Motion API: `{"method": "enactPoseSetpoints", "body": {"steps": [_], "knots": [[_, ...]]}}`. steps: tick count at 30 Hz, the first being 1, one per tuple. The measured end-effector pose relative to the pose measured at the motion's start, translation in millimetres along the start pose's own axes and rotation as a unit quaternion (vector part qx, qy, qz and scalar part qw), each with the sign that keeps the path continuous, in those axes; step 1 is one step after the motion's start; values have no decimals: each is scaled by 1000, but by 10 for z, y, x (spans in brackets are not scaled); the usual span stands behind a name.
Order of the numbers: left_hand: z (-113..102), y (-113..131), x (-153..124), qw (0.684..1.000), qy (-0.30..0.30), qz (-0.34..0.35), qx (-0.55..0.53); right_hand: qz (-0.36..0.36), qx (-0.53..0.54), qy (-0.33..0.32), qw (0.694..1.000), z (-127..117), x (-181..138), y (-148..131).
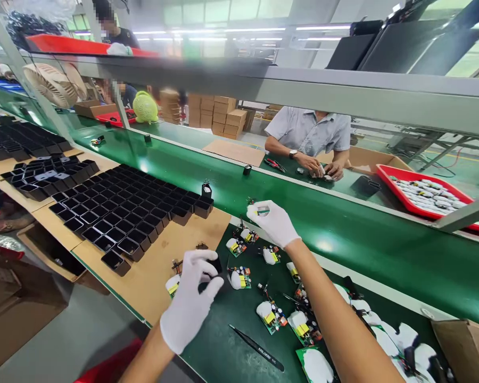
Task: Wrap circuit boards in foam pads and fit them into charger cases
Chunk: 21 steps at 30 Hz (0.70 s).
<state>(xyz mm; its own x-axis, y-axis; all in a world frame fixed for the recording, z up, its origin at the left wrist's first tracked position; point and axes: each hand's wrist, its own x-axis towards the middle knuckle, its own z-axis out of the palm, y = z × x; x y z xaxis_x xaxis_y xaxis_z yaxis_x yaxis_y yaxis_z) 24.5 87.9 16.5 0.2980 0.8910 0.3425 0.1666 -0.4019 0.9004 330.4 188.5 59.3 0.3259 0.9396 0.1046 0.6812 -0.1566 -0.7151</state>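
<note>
My left hand (191, 298), in a white glove, curls its fingers and thumb around a black plastic case (214, 264), partly hidden by the fingers. Over the near edge of the green belt, my gloved right hand (272, 223) pinches what looks like a small circuit board (262, 211), mostly covered by the fingers. Between and below the hands lie several circuit boards (239, 277) with white filler and yellow parts. Black tweezers (257, 348) rest on the dark green mat (219, 340). One more board (173, 285) sits left of my left hand.
Rows of open black cases (120, 207) stand at left on a brown board (163, 260). The green conveyor belt (323, 234) carries a few black cases (206, 190). Across it a co-worker (309, 138) handles small parts beside a red tray (431, 197). A metal rail (239, 85) crosses above.
</note>
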Motion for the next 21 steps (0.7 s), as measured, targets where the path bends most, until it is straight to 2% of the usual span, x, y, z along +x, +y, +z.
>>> {"method": "enactPoseSetpoints", "body": {"steps": [4, 8, 11, 14, 16, 19, 21], "knots": [[203, -116, -169, 997, -15, 45, 58, 69, -162, -1, 984, -51, 196, 172], [242, -153, -245, 993, -30, 16, 112, 61, -248, -42, 966, -148, 140, 141], [247, -159, -282, 990, -51, 6, 130, 0, -271, -91, 958, -137, -150, -76], [282, -200, -312, 990, -54, 10, 132, -73, -262, -234, 934, -39, -562, -312], [319, -244, -330, 991, -29, 8, 134, -101, -269, -294, 911, 65, -808, -413], [367, -300, -343, 990, 12, 2, 144, -106, -304, -292, 901, 234, -1030, -465], [377, -311, -332, 989, 13, -1, 149, -107, -309, -277, 903, 307, -1085, -460]]}}
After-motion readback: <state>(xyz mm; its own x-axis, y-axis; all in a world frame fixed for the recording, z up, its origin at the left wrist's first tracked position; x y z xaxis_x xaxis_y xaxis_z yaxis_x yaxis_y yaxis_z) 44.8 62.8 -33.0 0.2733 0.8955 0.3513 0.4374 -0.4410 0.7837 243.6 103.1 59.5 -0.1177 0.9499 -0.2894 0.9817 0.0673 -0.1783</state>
